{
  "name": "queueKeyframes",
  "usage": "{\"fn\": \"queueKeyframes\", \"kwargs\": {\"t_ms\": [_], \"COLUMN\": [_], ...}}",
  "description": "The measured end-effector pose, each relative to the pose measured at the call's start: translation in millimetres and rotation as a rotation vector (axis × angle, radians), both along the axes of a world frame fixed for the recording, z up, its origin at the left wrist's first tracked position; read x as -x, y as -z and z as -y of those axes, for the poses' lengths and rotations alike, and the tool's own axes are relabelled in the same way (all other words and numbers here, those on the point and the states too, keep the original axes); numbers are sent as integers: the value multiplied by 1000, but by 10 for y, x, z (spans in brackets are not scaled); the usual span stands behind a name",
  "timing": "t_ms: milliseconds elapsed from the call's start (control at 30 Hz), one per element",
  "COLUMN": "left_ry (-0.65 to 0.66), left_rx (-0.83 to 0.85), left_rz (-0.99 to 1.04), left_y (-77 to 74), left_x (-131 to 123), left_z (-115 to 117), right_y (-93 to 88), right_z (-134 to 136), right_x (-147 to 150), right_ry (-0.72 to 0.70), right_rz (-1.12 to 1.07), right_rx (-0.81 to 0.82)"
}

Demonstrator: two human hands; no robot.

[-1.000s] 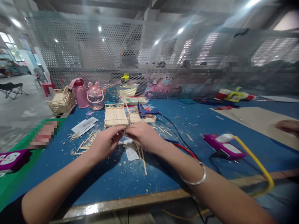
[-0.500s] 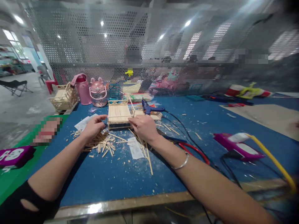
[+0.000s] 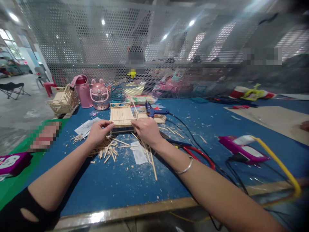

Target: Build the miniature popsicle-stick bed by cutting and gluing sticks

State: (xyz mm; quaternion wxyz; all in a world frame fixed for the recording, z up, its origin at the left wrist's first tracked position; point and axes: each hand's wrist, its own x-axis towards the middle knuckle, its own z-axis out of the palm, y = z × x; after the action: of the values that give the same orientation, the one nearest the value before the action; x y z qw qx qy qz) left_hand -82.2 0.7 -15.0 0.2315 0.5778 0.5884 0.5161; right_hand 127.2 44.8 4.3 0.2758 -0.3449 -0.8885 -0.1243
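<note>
A small bed-like frame built of pale wooden sticks (image 3: 121, 114) stands on the blue table. A thin wooden stick (image 3: 122, 120) runs along its front side. My left hand (image 3: 99, 131) pinches at the left end of this stick, by the frame's front left corner. At the right end, my right hand (image 3: 148, 130) is closed with thumb and finger together; its palm side is hidden. Whether the stick is fixed to the frame I cannot tell. Cut stick pieces (image 3: 108, 151) lie heaped below my left hand. Longer sticks (image 3: 152, 162) lie below my right hand.
Behind my right hand lies a blue glue gun (image 3: 156, 111) with its black cable. Red-handled pliers (image 3: 202, 156) rest near my right forearm. A pink flask (image 3: 83, 91), a clear-bodied pink bottle (image 3: 99, 96) and another stick model (image 3: 63, 100) stand back left. A purple device (image 3: 243, 149) sits right.
My left hand has moved right, and its fingers have closed at the frame's front left corner. My right hand stays at the right end. The view has shifted slightly.
</note>
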Motion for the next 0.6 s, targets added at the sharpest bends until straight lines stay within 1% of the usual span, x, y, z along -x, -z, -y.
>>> {"fn": "queueKeyframes", "kwargs": {"t_ms": [100, 200, 300, 367, 467, 600], "left_ry": [-21, -34, -40, -43, -47, -47], "left_rx": [-16, -27, -31, -28, -26, -35], "left_rz": [-6, -11, -14, -17, -24, -29], "left_y": [28, 41, 43, 43, 44, 45], "left_x": [4, 8, 8, 8, 10, 11], "left_z": [-11, -14, -14, -12, -9, -6], "right_y": [-3, 21, 55, 70, 78, 99], "right_z": [4, -29, -89, -121, -145, -150], "right_x": [-41, -95, -117, -108, -80, -52], "right_ry": [7, 47, -26, -86, -132, -150], "right_rz": [-197, -422, -534, -553, -560, -602], "right_rx": [106, 306, 538, 640, 658, 680]}}
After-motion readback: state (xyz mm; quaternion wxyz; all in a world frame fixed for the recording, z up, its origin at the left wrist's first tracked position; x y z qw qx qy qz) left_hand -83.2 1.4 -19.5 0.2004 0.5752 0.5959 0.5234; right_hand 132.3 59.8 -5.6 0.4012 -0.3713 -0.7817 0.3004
